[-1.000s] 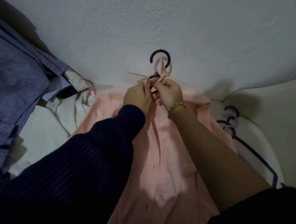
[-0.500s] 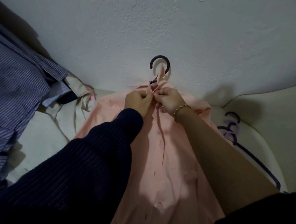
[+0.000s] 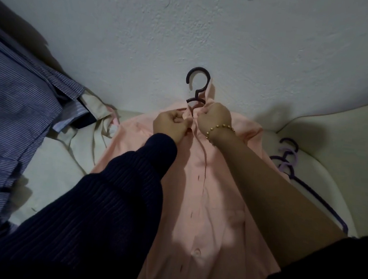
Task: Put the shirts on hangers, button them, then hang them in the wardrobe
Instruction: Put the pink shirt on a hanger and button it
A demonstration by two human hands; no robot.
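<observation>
A pink shirt [image 3: 214,210] lies front-up on a pale bed, on a dark hanger [image 3: 197,81] whose hook leans against the wall. My left hand [image 3: 171,125] pinches the left edge of the collar opening. My right hand [image 3: 215,117], with a gold bead bracelet at the wrist, pinches the right edge. Both meet just below the hanger's neck, at the top of the placket. The button between the fingers is hidden. Lower buttonholes and one button show down the placket.
A blue striped shirt [image 3: 7,107] lies piled at the left, with beige cloth [image 3: 95,107] beside it. Purple hangers [image 3: 290,159] lie on the bed at the right. A white wall [image 3: 190,26] rises right behind the bed.
Both hands have dropped slightly from the hanger's neck to the collar's top edges and drawn them together. The collar now sits lower and flatter.
</observation>
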